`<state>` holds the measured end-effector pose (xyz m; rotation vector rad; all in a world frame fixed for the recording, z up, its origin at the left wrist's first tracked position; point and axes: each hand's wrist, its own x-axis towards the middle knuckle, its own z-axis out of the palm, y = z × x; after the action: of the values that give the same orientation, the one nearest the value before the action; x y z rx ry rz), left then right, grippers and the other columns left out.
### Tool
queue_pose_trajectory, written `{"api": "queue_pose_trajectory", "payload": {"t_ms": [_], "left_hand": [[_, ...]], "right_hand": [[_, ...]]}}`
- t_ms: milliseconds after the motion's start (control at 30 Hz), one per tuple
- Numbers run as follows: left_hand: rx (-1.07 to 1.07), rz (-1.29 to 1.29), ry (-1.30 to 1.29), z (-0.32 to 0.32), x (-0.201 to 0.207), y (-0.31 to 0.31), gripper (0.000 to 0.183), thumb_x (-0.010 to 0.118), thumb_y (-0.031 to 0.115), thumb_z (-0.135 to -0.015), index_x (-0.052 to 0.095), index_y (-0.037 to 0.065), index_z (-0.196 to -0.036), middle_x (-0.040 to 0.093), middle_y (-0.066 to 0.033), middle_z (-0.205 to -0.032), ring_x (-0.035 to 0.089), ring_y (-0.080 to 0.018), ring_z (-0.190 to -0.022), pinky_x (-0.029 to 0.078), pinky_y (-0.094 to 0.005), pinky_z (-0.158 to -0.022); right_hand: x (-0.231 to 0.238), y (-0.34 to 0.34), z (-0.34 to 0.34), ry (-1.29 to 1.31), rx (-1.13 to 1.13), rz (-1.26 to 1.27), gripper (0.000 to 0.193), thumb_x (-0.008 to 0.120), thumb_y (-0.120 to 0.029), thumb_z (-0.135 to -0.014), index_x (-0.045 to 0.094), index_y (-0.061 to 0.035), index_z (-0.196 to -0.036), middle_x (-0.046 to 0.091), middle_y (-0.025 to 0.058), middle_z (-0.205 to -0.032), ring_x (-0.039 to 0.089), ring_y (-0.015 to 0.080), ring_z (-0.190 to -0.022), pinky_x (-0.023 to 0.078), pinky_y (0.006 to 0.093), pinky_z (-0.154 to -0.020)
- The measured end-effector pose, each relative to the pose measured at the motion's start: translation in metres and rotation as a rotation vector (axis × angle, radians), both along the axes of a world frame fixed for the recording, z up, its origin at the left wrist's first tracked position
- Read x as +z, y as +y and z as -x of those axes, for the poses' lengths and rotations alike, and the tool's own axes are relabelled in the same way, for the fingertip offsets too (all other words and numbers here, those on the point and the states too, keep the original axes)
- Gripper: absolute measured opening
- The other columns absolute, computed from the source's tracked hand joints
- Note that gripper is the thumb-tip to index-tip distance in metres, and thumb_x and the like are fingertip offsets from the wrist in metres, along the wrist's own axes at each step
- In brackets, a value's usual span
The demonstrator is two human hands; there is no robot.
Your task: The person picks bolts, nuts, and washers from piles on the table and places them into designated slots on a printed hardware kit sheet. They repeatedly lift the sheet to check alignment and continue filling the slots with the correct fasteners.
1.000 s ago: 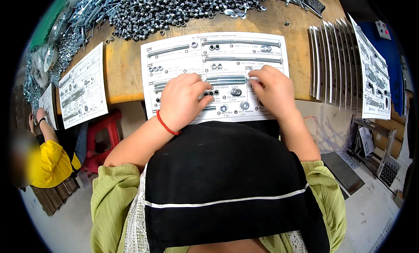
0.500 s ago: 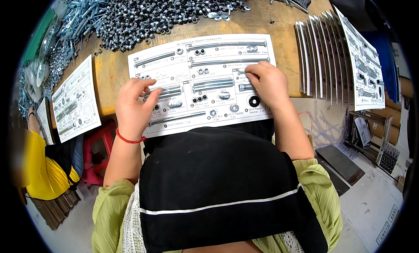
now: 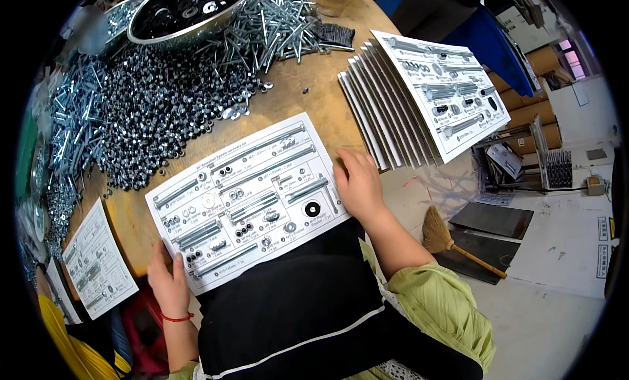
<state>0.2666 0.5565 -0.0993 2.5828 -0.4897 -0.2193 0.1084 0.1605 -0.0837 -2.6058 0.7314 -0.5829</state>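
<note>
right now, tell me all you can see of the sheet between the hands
The white sheet is a flat rectangle, like paper or thin card. Black lines box off small print and grey bolt, nut and washer shapes, with a black ring near its lower right corner. It lies turned, right end farther up the picture, reaching from the table to the apron. The left grip touches its left edge, the right grip its right.

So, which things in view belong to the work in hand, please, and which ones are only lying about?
Seem part of the work:
printed hardware card, between the left hand and right hand
stack of similar cards
loose nuts
loose bolts
metal bowl with washers

Apparently just lying about:
straw broom
dark flat panels
</note>
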Motion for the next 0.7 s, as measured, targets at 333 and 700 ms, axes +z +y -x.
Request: {"api": "queue_pose_trajectory", "payload": {"t_ms": [333,700], "left_hand": [[0.329,1.085,0.906,-0.045,-0.02,0.005,0.036,0.046,0.017,-0.102,0.05,-0.004,-0.131,0.064,-0.0108,-0.118,0.063,-0.0176,-0.102,0.05,-0.0287,-0.088],[0.384,1.163,0.737,-0.038,-0.005,0.004,0.03,0.044,0.007,-0.101,0.057,-0.005,-0.125,0.067,-0.012,-0.114,0.065,-0.0191,-0.099,0.052,-0.0319,-0.087]], "right_hand": [[-0.033,0.02,0.01,-0.202,-0.125,-0.62,0.045,0.067,-0.007,-0.081,0.054,0.0001,-0.123,0.055,0.0208,-0.122,0.054,0.0351,-0.116,0.042,0.0389,-0.101],[0.001,0.028,0.007,-0.302,-0.138,-1.011,0.045,0.062,0.001,-0.083,0.05,0.0006,-0.126,0.058,0.0117,-0.115,0.058,0.0175,-0.102,0.047,0.0299,-0.089]]}}
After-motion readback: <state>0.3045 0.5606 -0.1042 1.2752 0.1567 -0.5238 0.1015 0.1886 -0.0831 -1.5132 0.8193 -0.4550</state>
